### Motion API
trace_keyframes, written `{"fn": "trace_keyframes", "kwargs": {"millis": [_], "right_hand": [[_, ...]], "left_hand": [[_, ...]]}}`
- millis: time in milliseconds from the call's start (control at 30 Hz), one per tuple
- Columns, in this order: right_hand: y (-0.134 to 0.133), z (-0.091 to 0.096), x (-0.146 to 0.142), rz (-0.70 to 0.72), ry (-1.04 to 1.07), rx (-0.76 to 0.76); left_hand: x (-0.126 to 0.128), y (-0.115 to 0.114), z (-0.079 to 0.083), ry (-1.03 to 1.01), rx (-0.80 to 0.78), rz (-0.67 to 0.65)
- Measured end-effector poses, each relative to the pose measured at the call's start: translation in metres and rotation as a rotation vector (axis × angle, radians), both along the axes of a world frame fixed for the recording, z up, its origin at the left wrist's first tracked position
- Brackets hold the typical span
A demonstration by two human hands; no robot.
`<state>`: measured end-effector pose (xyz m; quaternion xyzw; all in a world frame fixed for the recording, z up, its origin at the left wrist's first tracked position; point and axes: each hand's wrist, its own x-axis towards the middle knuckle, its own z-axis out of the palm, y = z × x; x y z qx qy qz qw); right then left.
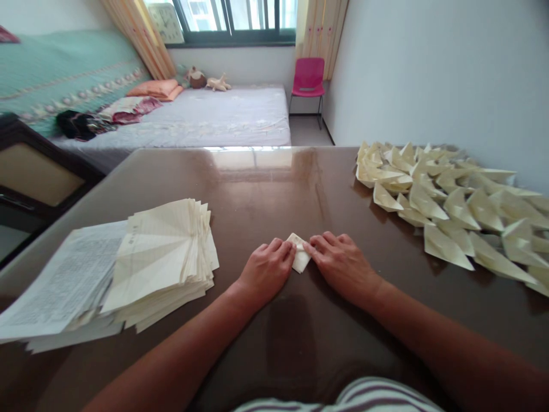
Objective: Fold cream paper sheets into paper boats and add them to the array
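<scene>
A small cream sheet of folded paper [301, 260], roughly diamond-shaped, lies on the brown table between my two hands. My left hand [268, 268] grips its left corner, thumb and fingers pressed together. On the opposite corner, my right hand [341, 264] pinches the paper in the same way, its other fingers curled. The fingertips hide both side corners. Off to the right, many folded paper boats [429, 191] stand crowded in rows. To the left lies a thick stack of cream paper sheets [158, 246], creased and uneven at the edges.
Printed white sheets [64, 280] lie under and beside the cream stack. The glossy brown table [257, 212] reflects the window. Beyond its far edge are a bed [231, 117] and a pink chair [309, 80]. A dark wooden cabinet [40, 171] stands at the left; a wall borders the right.
</scene>
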<state>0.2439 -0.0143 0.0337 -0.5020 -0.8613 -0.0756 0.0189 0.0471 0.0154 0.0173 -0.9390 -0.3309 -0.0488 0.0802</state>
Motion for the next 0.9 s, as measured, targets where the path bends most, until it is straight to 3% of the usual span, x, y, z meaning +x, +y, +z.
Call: {"fn": "trace_keyframes", "kwargs": {"millis": [333,900], "right_hand": [[-0.019,-0.002,-0.011,-0.045,-0.107,0.014],[-0.008,-0.009,-0.009,0.015,0.061,-0.026]], "left_hand": [[0.008,-0.014,0.0,0.092,0.05,0.041],[0.012,-0.016,-0.001,0.107,0.122,0.036]]}}
